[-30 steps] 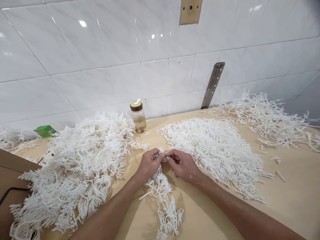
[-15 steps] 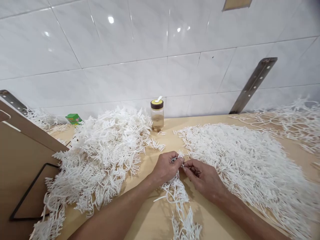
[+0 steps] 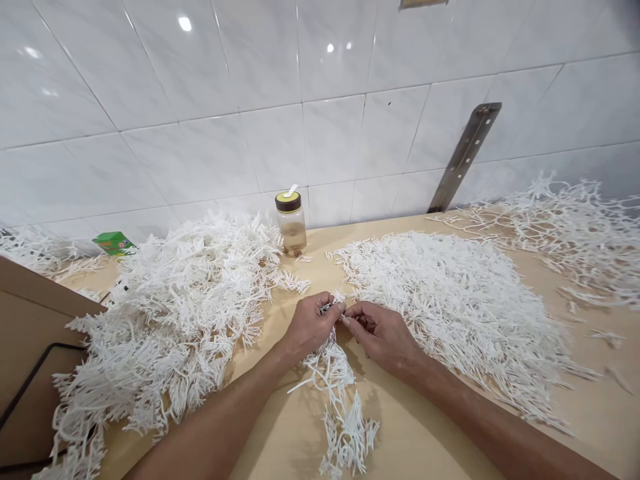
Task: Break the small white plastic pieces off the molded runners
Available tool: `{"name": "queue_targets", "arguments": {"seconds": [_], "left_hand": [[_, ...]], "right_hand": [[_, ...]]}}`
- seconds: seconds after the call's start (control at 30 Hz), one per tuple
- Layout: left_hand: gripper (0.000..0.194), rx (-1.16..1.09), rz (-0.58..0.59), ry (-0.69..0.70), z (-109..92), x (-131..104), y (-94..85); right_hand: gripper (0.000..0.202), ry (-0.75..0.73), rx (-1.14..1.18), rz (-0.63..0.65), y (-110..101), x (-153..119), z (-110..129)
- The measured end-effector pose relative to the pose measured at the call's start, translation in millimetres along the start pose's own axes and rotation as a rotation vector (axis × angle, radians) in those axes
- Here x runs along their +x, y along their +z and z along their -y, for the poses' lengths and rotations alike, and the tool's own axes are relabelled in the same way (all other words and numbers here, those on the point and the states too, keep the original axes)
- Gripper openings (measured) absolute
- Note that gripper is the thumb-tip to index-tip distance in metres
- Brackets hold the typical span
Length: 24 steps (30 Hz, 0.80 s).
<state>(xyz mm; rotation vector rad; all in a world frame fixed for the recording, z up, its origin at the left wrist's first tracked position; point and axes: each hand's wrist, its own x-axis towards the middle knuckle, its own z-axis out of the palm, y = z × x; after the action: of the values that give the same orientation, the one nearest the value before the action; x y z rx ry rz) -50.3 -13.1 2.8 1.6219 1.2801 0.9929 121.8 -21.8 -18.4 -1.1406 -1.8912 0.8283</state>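
Observation:
My left hand [image 3: 316,324] is closed around the upper end of a bunch of thin white branched strands [image 3: 331,363]. The bunch trails down over the tabletop toward me, and small tips poke out above the fist. Close against the left thumb, my right hand [image 3: 383,335] is pinched, its fingertips almost touching the left ones; whatever lies between them is too small to make out. A big loose pile of white strands [image 3: 195,300] spreads to the left of my hands. To the right lies a flatter heap of short white pieces [image 3: 450,307].
Behind the hands a clear jar [image 3: 293,233] with a dark-rimmed yellow lid stands near the tiled wall. A green box [image 3: 114,243] sits back left, above a brown cardboard box [image 3: 30,347]. Tangled longer strands [image 3: 575,227] cover the right rear, by a metal bracket [image 3: 463,160].
The view has turned somewhat to the right, so everything appears shifted left. Both hands keep nearly the same pose together, the left still gripping the bunch.

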Motion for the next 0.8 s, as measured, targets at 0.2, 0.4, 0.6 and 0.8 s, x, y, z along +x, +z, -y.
{"name": "queue_targets", "arguments": {"seconds": [0.2,0.4,0.6,0.8], "left_hand": [[0.031,0.015,-0.025,0.004,1.0,0.9,2.6],[0.031,0.007,-0.025,0.017,0.1,-0.5,3.4],[0.027,-0.001,-0.010,-0.004,-2.5,-0.7,3.0],[0.024,0.002,0.018,0.020,-1.0,-0.9,2.5]], "right_hand": [[0.015,0.010,-0.007,-0.022,1.2,2.3,-0.9],[0.010,-0.025,-0.071,-0.072,3.7,1.9,3.6],[0.007,-0.063,-0.054,-0.066,2.0,1.2,5.4],[0.008,-0.064,-0.090,-0.070,2.5,0.2,4.7]]}}
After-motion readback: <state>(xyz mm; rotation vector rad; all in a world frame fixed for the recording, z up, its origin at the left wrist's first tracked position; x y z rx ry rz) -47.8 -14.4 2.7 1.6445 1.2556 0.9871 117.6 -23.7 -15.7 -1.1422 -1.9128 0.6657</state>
